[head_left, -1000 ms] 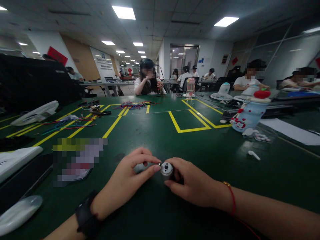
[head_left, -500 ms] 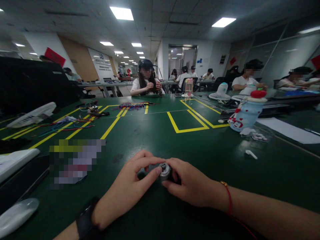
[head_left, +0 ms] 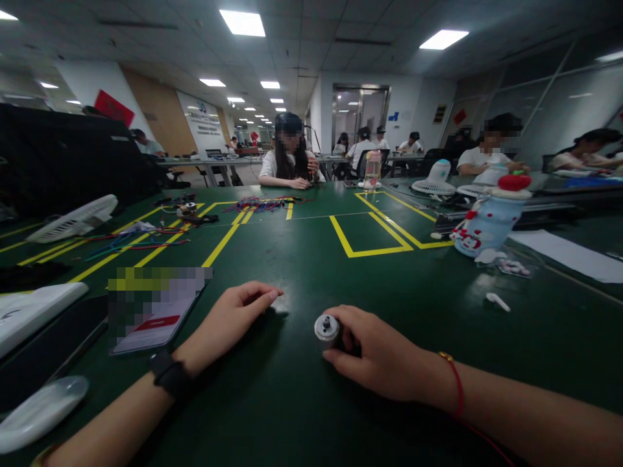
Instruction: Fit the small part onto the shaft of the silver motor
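A small silver cylinder, which looks like an electric motor [head_left: 326,329], stands with its round end and short central shaft facing up. My right hand [head_left: 372,347] is wrapped round its right side, thumb in front and fingers behind. To the left and apart from it, my left hand [head_left: 238,318] hovers low over the green table [head_left: 277,402], thumb and forefinger pinched together. Whatever is between those fingertips, if anything, is too small to make out. Left of that hand lies a partly blurred phone-like slab [head_left: 165,324].
A white mouse [head_left: 43,412] and a dark pad [head_left: 53,347] lie at left. Bundled coloured wires [head_left: 263,205] sit farther back. At right are a blue bottle [head_left: 491,220], a white earbud [head_left: 497,301] and paper [head_left: 574,255]. A person [head_left: 289,159] sits opposite.
My left hand has left the motor's top and moved left and slightly away from me, its fingertips pinched. My right hand still holds the motor in about the same place.
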### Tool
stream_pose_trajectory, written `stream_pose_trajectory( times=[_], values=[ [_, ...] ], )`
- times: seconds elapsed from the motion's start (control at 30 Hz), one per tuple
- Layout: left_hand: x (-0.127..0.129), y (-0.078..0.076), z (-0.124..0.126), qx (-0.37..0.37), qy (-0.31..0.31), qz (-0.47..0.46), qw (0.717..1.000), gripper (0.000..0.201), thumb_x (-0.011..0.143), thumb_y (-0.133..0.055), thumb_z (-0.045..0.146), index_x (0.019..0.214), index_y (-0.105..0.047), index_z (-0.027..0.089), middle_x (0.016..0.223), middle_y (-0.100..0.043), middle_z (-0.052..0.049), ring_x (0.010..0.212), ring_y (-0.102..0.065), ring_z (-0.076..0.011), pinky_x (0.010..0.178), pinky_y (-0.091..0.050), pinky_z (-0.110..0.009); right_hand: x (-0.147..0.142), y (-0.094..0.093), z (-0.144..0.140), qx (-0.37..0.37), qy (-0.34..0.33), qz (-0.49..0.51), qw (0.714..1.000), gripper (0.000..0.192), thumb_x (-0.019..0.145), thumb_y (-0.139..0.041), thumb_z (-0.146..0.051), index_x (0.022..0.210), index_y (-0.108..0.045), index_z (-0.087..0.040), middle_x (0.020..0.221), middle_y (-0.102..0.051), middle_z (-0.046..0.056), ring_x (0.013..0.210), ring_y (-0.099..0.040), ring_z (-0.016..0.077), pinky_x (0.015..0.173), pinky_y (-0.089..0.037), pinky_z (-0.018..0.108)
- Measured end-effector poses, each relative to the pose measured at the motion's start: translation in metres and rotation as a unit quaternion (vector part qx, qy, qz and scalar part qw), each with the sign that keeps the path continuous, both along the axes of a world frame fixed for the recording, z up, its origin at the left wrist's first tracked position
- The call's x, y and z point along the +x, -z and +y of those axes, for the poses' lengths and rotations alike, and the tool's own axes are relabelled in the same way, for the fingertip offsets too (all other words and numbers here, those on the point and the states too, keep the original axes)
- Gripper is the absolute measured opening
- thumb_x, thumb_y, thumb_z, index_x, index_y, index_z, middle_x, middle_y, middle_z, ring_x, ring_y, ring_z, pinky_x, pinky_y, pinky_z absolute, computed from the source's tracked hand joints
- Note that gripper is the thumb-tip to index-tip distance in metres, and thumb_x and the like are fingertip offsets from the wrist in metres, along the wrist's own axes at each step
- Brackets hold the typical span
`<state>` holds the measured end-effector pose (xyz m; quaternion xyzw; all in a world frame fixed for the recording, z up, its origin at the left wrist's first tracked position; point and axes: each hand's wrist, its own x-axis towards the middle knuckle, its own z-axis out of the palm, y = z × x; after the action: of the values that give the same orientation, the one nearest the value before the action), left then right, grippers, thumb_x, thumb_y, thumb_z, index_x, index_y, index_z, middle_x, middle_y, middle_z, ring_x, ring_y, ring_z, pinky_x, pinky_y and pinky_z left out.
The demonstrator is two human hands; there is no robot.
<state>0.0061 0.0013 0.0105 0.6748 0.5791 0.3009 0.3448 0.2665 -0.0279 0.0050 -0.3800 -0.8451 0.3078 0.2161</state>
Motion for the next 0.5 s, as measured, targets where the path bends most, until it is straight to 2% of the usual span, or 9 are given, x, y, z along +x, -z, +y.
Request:
stream_pose_trajectory(
  times=[0.13,0.23,0.43,0.5],
  values=[
    [-0.002,0.001,0.000,0.001,0.015,0.004,1.000,0.035,0.089,-0.052,0.049,0.100,-0.068,0.021,0.088,-0.067,-0.002,0.082,-0.060,-0.0215,0.071,-0.044,-0.031,0.000,0.001,0.000,-0.003,0.003,-0.003,1.000,0.035,0.082,-0.063,-0.027,0.115,-0.053,-0.021,0.095,-0.058,0.003,0.070,-0.052,0.0139,0.061,-0.041,0.028],
    [0.002,0.000,-0.002,0.011,0.049,0.010,0.999,0.031,0.088,-0.056,0.047,0.098,-0.068,0.021,0.094,-0.067,-0.003,0.086,-0.061,-0.0216,0.075,-0.045,-0.032,0.000,0.001,-0.001,-0.004,0.003,-0.003,1.000,0.033,0.082,-0.063,-0.026,0.113,-0.054,-0.021,0.093,-0.058,0.003,0.069,-0.051,0.0138,0.060,-0.041,0.027],
    [0.017,-0.005,-0.015,0.024,0.147,0.056,0.987,0.026,0.080,-0.068,0.040,0.101,-0.069,0.025,0.098,-0.064,-0.001,0.081,-0.056,-0.0192,0.071,-0.044,-0.031,-0.001,0.000,-0.001,0.005,0.001,0.003,1.000,0.030,0.081,-0.063,-0.024,0.110,-0.055,-0.020,0.092,-0.058,0.002,0.069,-0.051,0.0137,0.061,-0.040,0.027],
    [0.026,-0.007,-0.021,0.038,0.151,0.039,0.987,0.028,0.081,-0.069,0.039,0.105,-0.067,0.026,0.098,-0.064,-0.001,0.082,-0.056,-0.0189,0.072,-0.044,-0.031,-0.002,0.001,-0.001,0.010,-0.001,0.004,1.000,0.029,0.082,-0.062,-0.024,0.110,-0.054,-0.020,0.091,-0.058,0.002,0.069,-0.051,0.0135,0.061,-0.040,0.027]
  ],
)
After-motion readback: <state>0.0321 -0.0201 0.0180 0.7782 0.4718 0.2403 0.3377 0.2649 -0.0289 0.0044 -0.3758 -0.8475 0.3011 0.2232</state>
